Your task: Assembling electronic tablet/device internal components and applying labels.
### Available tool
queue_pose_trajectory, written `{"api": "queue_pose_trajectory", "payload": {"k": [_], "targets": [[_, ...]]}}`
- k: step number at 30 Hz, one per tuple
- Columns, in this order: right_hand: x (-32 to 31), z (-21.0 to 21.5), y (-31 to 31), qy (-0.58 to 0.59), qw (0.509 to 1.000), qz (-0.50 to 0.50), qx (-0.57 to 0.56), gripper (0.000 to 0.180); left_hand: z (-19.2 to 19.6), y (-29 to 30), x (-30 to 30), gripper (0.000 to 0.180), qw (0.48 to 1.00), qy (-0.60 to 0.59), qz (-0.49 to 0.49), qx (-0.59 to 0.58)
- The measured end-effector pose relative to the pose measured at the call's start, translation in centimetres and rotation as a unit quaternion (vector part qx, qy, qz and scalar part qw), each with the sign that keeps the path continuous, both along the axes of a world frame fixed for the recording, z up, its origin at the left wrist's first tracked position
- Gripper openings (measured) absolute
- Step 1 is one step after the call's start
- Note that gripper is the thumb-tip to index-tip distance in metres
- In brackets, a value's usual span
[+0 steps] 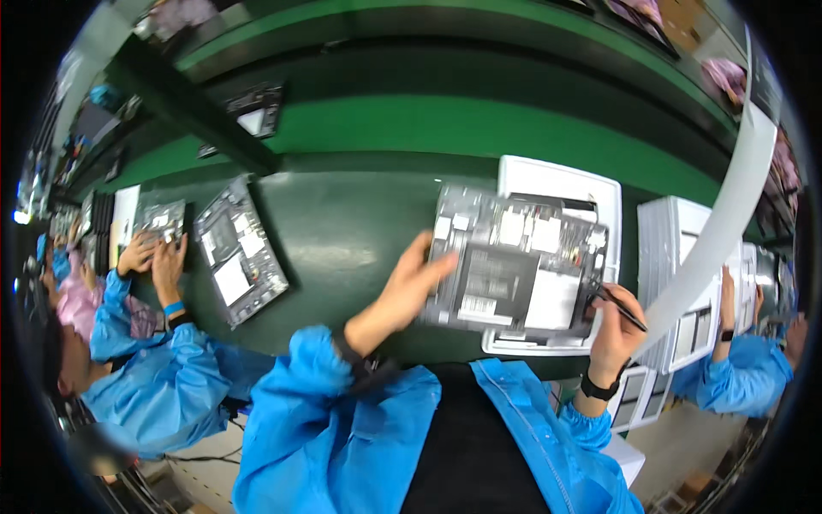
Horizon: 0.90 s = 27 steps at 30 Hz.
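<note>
Left hand (411, 287): it grips the left edge of the opened device (514, 265), thumb on top, fingers under the edge, and keeps it steady.
Right hand (615, 330): it is closed around a dark pen-like tool (618, 307); the tip points to the right edge of the device, just beside the fingers.
Opened device: a flat grey unit with the back cover off, so that boards, white labels and a dark flat block show. It lies between the two hands, a little tilted, over a white tray (561, 184).
White tray: it reaches out from under the device, on the far side of both hands, and rests on the green bench (342, 231).
Step in hand: I judge it as work with the tool at the right edge of the device, while the other hand holds the device firm.
Next move calls for: a steady left grip and a fine, light placing of the tool tip, because the parts inside look small and close together.
Left of the left hand: another opened unit (238, 253) lies on the bench, well apart.
Further left: a co-worker in a blue coat (154, 377) has both hands on a small unit.
Right of the right hand: a stack of white trays (676, 248), and another sleeve in blue beyond it.
</note>
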State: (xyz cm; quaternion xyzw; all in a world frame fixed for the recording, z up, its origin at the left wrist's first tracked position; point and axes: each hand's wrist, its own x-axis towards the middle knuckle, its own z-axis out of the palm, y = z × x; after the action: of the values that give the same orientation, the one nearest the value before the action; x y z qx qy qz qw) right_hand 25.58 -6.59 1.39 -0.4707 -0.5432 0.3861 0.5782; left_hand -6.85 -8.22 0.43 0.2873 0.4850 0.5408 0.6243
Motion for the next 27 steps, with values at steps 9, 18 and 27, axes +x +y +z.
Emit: {"api": "queue_pose_trajectory", "payload": {"k": [9, 18, 27], "targets": [[-1.8, -1.0, -0.6, 0.022, 0.997, 0.058, 0.04, 0.021, -1.2, 19.1, -9.4, 0.047, 0.997, -0.052, 0.053, 0.0], [-3.3, -1.2, -0.2, 0.012, 0.993, 0.114, 0.007, 0.025, -3.2, 12.3, -11.2, 0.066, 0.932, 0.299, 0.152, 0.137], [-5.6, -1.3, 0.4, -0.031, 0.984, 0.108, -0.141, 0.02, -4.7, -1.2, -6.5, 0.035, 0.772, 0.598, 0.049, 0.21]]}}
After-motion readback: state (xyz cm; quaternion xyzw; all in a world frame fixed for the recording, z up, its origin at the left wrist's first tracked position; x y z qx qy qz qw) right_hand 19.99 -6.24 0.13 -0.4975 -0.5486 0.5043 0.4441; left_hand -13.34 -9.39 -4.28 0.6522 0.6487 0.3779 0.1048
